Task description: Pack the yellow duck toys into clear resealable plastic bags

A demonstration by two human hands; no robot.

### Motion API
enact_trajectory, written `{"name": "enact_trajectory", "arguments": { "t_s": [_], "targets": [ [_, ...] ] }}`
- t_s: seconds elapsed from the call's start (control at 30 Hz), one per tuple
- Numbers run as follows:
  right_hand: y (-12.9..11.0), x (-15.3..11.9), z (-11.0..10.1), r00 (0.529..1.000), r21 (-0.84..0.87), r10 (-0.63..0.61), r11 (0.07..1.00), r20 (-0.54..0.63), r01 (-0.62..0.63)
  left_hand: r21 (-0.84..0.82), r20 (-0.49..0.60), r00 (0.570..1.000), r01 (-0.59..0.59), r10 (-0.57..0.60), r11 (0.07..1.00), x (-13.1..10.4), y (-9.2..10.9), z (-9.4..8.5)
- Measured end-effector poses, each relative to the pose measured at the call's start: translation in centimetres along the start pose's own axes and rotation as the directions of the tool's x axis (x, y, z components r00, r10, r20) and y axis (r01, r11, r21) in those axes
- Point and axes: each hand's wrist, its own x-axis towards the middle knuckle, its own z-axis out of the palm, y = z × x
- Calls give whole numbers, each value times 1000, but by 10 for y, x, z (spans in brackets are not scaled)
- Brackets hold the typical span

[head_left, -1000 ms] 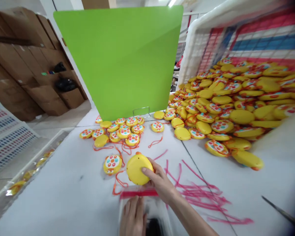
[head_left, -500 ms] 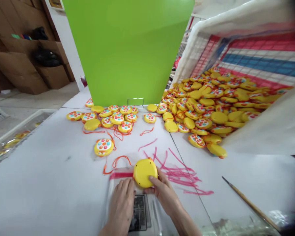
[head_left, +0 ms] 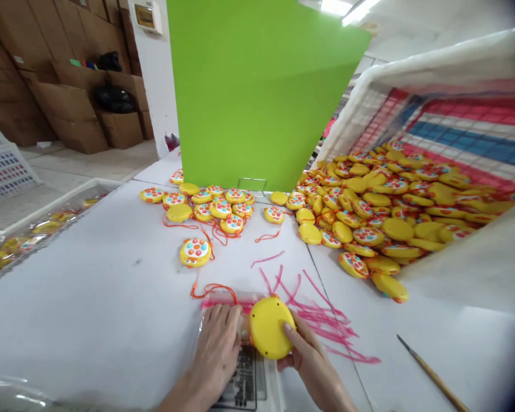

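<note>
My right hand (head_left: 311, 355) grips a round yellow toy (head_left: 269, 326) by its edge, thumb on the plain yellow back with small screw holes. My left hand (head_left: 218, 340) is closed on the upper part of a clear plastic bag (head_left: 271, 395), its fingertips partly hidden beside the toy. Black print shows through the bag, and a pink strip runs along its top. An orange cord (head_left: 214, 287) loops out on the table just above my left fingers. Farther up lies a single toy (head_left: 196, 252), its coloured buttons facing up.
Several toys (head_left: 220, 207) with orange cords lie before a green board (head_left: 257, 91). On the right, a tipped white basket (head_left: 347, 114) spills a heap of toys (head_left: 369, 200). A wooden-handled pointed tool (head_left: 431, 375) lies at lower right. Bagged toys fill a tray (head_left: 98, 186) at left.
The view has swung left and up, so the scene sits farther right. The toy in my right hand is a little lower, nearer the bag's printed area. Both hands keep their hold.
</note>
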Motion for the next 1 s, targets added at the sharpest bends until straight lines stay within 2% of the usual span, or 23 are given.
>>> {"name": "enact_trajectory", "arguments": {
  "t_s": [0.13,0.27,0.33,0.4,0.5,0.57,0.67,0.73,0.8,0.87,0.93,0.97,1.0],
  "targets": [
    [-10,-11,-6,985,-90,85,993,149,-73,-77,26,999,-36,38,996,4,-4,-7],
    [-26,-18,-1,940,-40,109,994,322,-101,-76,44,995,-89,92,993,8,-4,-15],
    [-32,-16,8,949,37,62,996,310,-77,-56,20,993,-113,114,992,8,-4,-14],
    [-34,-10,19,969,80,-21,997,246,1,-18,-16,992,-128,128,992,6,-4,-11],
    [-30,3,34,964,-66,-144,985,224,162,39,-81,979,-185,187,982,4,0,-7],
    [-27,10,39,946,-291,-174,922,273,254,59,-120,964,-231,237,971,3,4,-6],
    [-26,15,38,918,-589,-166,723,359,361,75,-162,949,-262,271,962,5,10,-11],
    [-29,15,34,902,-674,-179,612,393,414,84,-201,940,-265,277,960,7,11,-19],
    [-33,14,30,893,-705,-218,552,394,445,49,-245,931,-266,269,963,7,8,-31],
    [-35,14,26,890,-715,-261,529,375,457,-75,-310,934,-210,177,975,4,2,-45],
    [-35,14,24,889,-718,-296,525,350,457,-299,-312,946,-13,-85,954,2,-5,-60],
    [-35,14,24,889,-717,-309,527,338,456,-426,-249,938,118,-241,897,1,-7,-65],
    [-34,14,24,886,-714,-324,528,331,460,-540,-143,917,242,-371,806,2,-9,-69]
  ]
}}
